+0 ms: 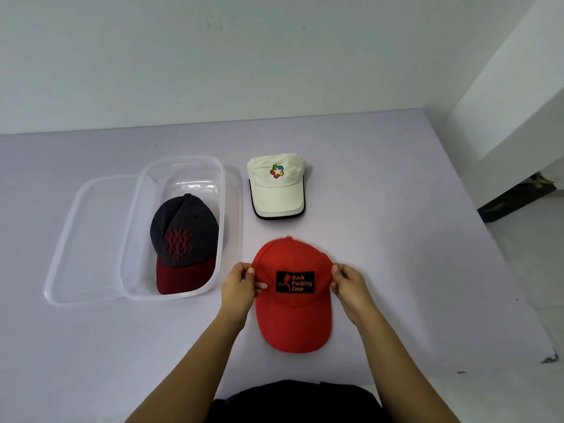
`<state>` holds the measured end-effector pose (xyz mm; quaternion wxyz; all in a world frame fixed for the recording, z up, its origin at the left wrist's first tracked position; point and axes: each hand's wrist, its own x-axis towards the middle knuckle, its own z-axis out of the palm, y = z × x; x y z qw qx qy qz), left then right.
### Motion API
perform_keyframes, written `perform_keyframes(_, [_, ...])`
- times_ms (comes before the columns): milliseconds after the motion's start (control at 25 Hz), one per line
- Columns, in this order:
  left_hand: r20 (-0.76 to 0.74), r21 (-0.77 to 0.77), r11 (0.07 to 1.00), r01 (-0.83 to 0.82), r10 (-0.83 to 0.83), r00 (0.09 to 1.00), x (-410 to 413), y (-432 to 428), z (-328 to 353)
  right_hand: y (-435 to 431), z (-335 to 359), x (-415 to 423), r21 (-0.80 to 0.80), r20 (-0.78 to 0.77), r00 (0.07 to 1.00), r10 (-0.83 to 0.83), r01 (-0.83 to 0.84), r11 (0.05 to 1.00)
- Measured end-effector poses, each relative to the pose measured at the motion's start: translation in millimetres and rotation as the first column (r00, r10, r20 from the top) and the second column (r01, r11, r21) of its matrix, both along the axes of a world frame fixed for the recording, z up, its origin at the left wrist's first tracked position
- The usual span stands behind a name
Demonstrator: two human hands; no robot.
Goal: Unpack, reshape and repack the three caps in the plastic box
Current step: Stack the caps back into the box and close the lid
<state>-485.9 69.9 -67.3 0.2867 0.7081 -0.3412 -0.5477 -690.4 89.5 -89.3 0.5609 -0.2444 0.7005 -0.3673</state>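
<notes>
A red cap [293, 315] with a black "Back Packing Gear" patch lies on the table in front of me, brim toward me. My left hand [239, 285] pinches its left side and my right hand [348, 283] pinches its right side. A clear plastic box [129, 239] stands to the left. Inside it sits a dark grey cap [183, 236] with a maroon brim and red embroidery. A white cap [276, 187] with a coloured logo and dark-edged brim rests on the table beyond the red cap.
The box's clear lid [79, 239] lies flat under and left of the box. The lilac table [396, 209] meets a white wall at the back. Its right edge drops to the floor, and its front edge is at my body.
</notes>
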Motion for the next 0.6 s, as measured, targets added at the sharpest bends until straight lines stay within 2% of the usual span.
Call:
perform_keyframes(120, [-0.036,0.036,0.999,0.014,-0.013,0.999,6,-3,-4,3,0,-4,0.021,0.081,0.996,-0.047,0.045,0.999])
perform_keyframes(240, [-0.117,0.074,0.995,0.073,-0.065,0.991,8,-8,4,2,5,-7,0.027,0.077,0.996,0.043,-0.045,0.999])
perform_keyframes(360, [-0.107,0.033,0.986,0.160,-0.156,0.982,8,-11,5,-3,11,-9,-0.027,-0.081,0.980,0.181,-0.184,0.983])
perform_keyframes(480, [-0.054,0.012,0.983,0.185,-0.184,0.981,9,-12,6,-6,9,-8,-0.094,-0.267,0.939,0.218,-0.251,0.963])
perform_keyframes(600, [-0.088,-0.018,0.982,0.190,-0.191,0.978,5,-12,9,-8,5,-4,-0.103,-0.324,0.917,0.234,-0.280,0.954])
